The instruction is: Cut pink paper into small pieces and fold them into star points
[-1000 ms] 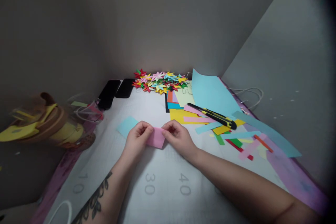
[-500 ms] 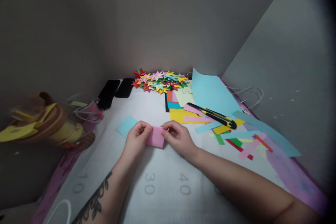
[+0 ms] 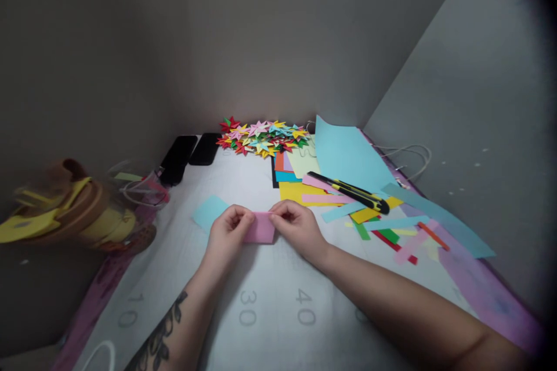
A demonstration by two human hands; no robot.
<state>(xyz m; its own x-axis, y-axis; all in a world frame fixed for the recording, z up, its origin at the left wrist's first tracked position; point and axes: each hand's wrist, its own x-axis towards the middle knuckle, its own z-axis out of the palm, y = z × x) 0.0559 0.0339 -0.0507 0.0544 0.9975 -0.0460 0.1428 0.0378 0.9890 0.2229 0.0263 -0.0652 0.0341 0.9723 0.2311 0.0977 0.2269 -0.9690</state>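
Note:
A small rectangular piece of pink paper (image 3: 259, 229), which looks folded along its top edge, is held between my two hands just above the white table cover (image 3: 278, 278). My left hand (image 3: 228, 232) pinches its upper left corner between thumb and fingers. At the upper right corner, the thumb and fingers of my right hand (image 3: 300, 229) are closed on the same paper. A light blue paper square (image 3: 209, 212) lies flat beyond my left hand, partly covered by it.
Folded paper stars (image 3: 261, 136) are heaped at the back. A utility knife (image 3: 350, 192) rests on coloured sheets and paper strips (image 3: 395, 225) at the right. Two black phones (image 3: 204, 149) lie at the back left. A jar with a brown-and-yellow lid (image 3: 100, 214) stands at the left edge.
The pink paper has levelled out from a slight tilt, and its top edge now runs straight between both hands. My right fingers have closed in. The view has shifted slightly.

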